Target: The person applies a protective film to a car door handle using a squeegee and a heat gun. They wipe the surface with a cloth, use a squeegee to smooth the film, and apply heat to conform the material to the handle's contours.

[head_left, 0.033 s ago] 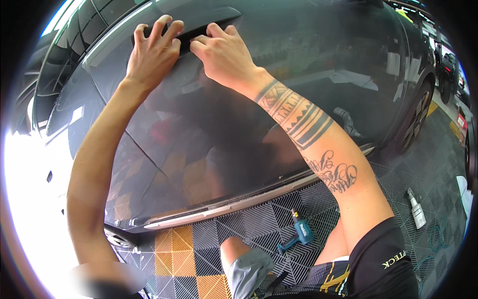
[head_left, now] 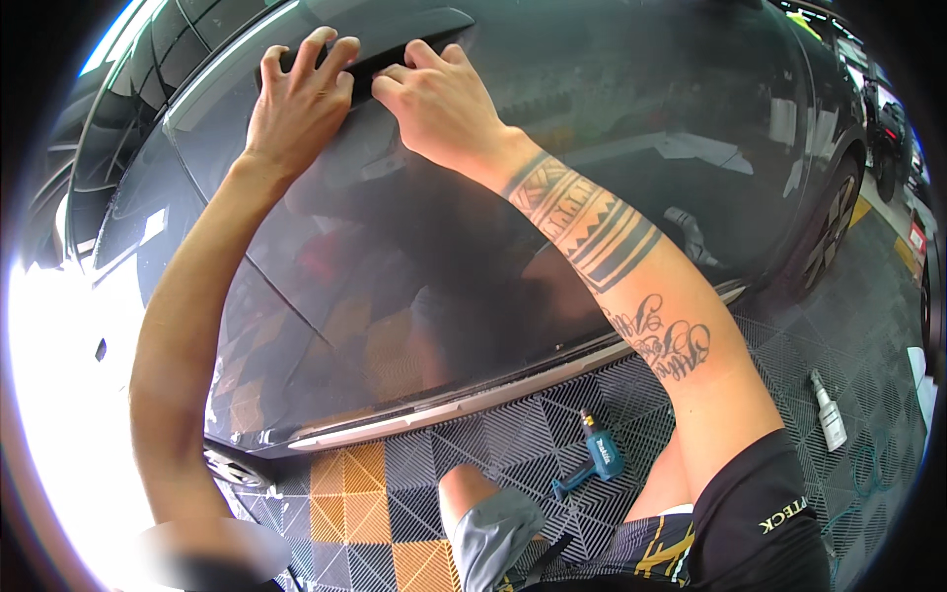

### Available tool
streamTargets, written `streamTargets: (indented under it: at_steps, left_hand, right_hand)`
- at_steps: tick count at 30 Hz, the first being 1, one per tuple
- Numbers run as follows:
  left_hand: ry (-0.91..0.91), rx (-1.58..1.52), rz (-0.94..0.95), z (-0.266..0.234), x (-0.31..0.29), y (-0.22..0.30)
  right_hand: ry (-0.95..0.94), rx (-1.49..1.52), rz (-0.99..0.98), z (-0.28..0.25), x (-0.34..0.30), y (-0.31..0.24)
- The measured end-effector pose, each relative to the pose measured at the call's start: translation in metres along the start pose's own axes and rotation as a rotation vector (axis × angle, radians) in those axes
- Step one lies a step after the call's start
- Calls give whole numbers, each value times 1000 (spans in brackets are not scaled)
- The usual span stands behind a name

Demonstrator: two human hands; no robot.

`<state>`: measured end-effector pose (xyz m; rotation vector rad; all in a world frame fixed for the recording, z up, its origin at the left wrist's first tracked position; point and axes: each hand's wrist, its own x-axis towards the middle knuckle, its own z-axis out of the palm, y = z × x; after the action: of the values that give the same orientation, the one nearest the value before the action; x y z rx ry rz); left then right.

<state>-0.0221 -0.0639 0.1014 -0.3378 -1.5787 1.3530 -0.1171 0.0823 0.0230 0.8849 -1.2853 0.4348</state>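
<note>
A dark grey car door [head_left: 592, 118] with a glossy, reflective surface fills the middle of the view. My left hand [head_left: 301, 104] is at the black door handle [head_left: 395, 57], its fingers bent, a little apart and hooked over the handle's left part. Just to the right, my right hand [head_left: 439, 113] is closed, with thumb and forefinger pressed together against the handle's lower edge. Whatever lies between those fingertips is hidden. The two hands are a short gap apart, both wrists raised and arms stretched forward.
Below the door runs a pale sill strip [head_left: 424, 419]. On the ribbed grey and orange floor tiles [head_left: 347, 493] lies a teal pistol-shaped power tool [head_left: 600, 459] with a brass-coloured tip. A white bottle [head_left: 831, 424] lies beside a thin teal cord [head_left: 868, 474]. A car wheel [head_left: 831, 227] is at the right.
My right hand has shifted very slightly up and left along the handle. My left hand holds nearly the same place; the view has moved a touch.
</note>
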Motion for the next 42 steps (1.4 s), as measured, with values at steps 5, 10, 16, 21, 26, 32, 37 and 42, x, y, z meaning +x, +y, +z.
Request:
streamTargets:
  at_steps: [5,10,16,21,26,32,37,42]
  left_hand:
    - [-1,49,47,0,-8,-1]
    - [101,-22,60,8,-15,-15]
    - [292,-580,-122,-29,-12,-79]
    - [894,-1009,-728,-62,-65,-127]
    - [164,-802,-747,-59,-84,-75]
    - [-173,-876,-632,-62,-64,-32]
    - [-132,-721,-425,-53,-56,-16]
    - [-167,-531,-378,-43,-47,-17]
  right_hand:
    - [8,-11,16,-3,-6,-5]
    - [12,-13,32,-3,-1,-11]
    - [-29,53,20,-7,-1,-10]
    - [75,68,17,-2,0,-8]
    - [40,83,10,-2,2,-9]
    - [24,82,7,-1,0,-8]
    - [1,49,13,-5,0,-11]
    - [31,53,2,-9,2,-16]
